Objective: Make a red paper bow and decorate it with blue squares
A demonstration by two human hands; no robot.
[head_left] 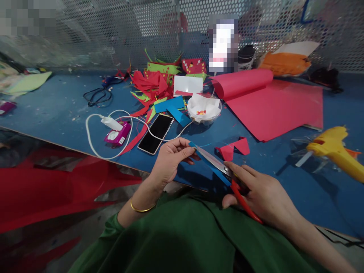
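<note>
Right hand [264,193]: grasping orange-red-handled scissors [220,165], blades aimed toward ten o'clock. Left hand [170,159]: thumb and forefinger pinching the upper end of a narrow blue strip [220,175]. Hazards, as judged: the scissor points sat near the left fingertips, so a hasty close or a forward slip could nick them; the strip, slender and held at one end, could buckle or take a crooked cut if it sagged or twisted against the blades; the white cable [159,139], passing just beyond the left knuckles, could be snagged by a wandering finger. Position of the strip: at ten o'clock from the right hand, between three and four from the left, along the underside of the blades. Surroundings, on the blue bench [270,167]: folded red scraps [241,146], eleven o'clock from the right hand; red sheet [278,110], partly rolled, twelve; yellow glue gun [332,144], two. From the left hand: dark-screened phone [156,134], eleven; magenta adapter [121,132] with white plug [112,123], ten; clear bowl lined with white paper [204,105], one.
</note>
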